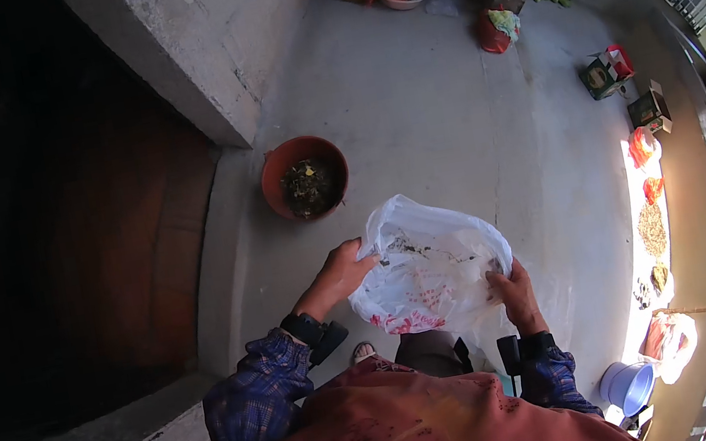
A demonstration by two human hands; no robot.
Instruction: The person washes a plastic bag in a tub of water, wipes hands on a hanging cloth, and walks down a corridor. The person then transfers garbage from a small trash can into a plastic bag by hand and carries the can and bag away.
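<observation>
A white plastic bag (430, 224) with red print near its bottom is held spread wide before my body. Its mouth faces up, and dark bits of plant matter cling to the inside. My left hand (344, 271) grips the bag's left rim, thumb over the edge. On the opposite side, my right hand (516, 294) pinches the right rim, its fingers partly hidden by the plastic. Beyond my left hand, on the floor, stands a reddish-brown basin (273, 184) with dark, dry plant scraps in it.
A concrete pillar (203, 77) and dark doorway lie left. Along the right wall are cardboard boxes (607, 73), red bags (642, 147), spread dried material (651, 228) and a lavender bucket (619, 388). A red bucket (490, 34) and pale basin (403, 3) stand farther off.
</observation>
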